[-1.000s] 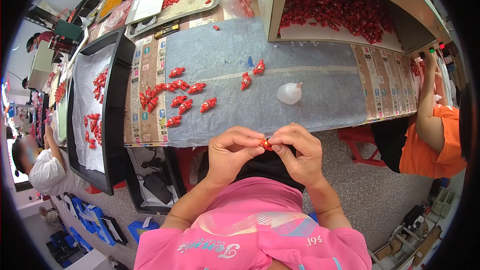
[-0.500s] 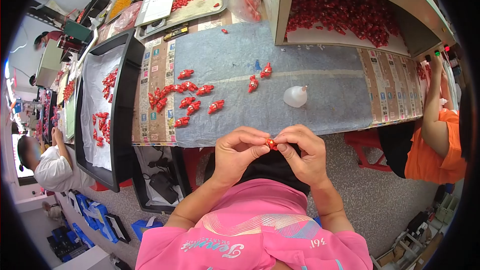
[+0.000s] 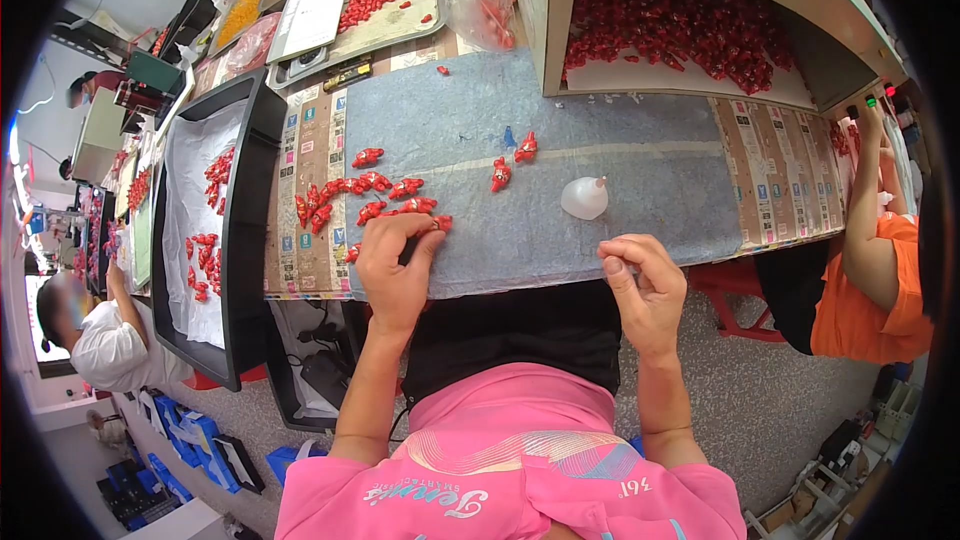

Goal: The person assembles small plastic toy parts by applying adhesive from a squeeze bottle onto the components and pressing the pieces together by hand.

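My left hand [image 3: 393,270] is over the left part of the blue cloth mat, its thumb and forefinger closed on a small red figurine [image 3: 442,224] with pale markings. Several similar red figurines [image 3: 375,181] lie around those fingers, some partly hidden by the hand. Near the mat's front edge, my right hand [image 3: 648,292] is raised with fingers curled and thumb close to the forefinger; anything between them is too small to make out. Beyond it stands a translucent white squeeze bottle [image 3: 584,199] with a thin nozzle. Two more red figurines [image 3: 501,174] lie left of the bottle.
A black tray [image 3: 250,240] lined with white paper holds red pieces at left. Metal trays [image 3: 440,25] of red and yellow parts stand behind. A box-like shelf [image 3: 556,30] with a red heap is at back right. People sit on both sides, one in an orange shirt [image 3: 870,290].
My hands have parted from in front of my body. The left has carried the red figurine forward and left to the others on the mat; the right has shifted slightly right.
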Demonstrator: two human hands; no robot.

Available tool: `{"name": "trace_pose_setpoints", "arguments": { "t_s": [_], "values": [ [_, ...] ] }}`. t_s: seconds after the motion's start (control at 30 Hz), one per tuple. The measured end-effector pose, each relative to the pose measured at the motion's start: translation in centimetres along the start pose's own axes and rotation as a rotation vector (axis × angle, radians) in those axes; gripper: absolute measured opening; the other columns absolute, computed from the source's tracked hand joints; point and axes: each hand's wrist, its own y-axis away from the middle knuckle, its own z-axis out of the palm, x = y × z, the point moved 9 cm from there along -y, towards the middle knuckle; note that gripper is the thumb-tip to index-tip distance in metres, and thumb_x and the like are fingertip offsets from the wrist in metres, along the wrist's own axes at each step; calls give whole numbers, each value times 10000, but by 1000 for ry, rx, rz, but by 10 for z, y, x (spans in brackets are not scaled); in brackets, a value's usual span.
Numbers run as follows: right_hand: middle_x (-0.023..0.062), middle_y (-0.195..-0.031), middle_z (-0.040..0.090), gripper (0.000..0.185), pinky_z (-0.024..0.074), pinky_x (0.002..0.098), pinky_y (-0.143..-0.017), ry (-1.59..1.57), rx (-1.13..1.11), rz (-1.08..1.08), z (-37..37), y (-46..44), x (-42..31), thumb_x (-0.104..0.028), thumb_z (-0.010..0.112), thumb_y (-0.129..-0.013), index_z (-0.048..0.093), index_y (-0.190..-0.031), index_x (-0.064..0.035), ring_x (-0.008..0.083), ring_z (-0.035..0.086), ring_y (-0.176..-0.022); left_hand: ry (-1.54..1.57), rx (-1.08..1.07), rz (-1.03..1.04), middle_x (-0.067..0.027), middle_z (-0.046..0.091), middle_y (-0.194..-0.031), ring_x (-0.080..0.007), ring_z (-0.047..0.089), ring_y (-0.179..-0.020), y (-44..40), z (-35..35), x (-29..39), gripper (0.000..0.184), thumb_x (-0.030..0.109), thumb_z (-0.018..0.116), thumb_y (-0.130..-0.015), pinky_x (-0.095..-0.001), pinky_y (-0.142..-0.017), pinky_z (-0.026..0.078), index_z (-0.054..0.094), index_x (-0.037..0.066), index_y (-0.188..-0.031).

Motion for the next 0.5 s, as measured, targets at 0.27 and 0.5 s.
{"name": "trace_pose_setpoints", "arguments": {
  "t_s": [0.27, 0.5],
  "values": [
    [83, -896, 639, 113, 466, 253, -698, 6, 65, -6, -9, -8, 7, -23, 642, -838, 665, -945, 9, 154, 588, -768, -197, 111, -38, -114, 616, -921, -256, 573, -869, -15, -7, -6, 203, -22, 715, -716, -342, -748, 462, 649, 22, -902],
    [97, -1006, 626, 322, 475, 289, -770, 155, 135, -23, -7, -21, 8, -59, 721, -762, 620, -1066, -22, 189, 602, -887, -95, 96, 115, -118, 599, -906, -281, 548, -866, -18, 20, 33, 222, -7, 695, -735, -359, -766, 447, 641, 23, -948]
  ]
}}
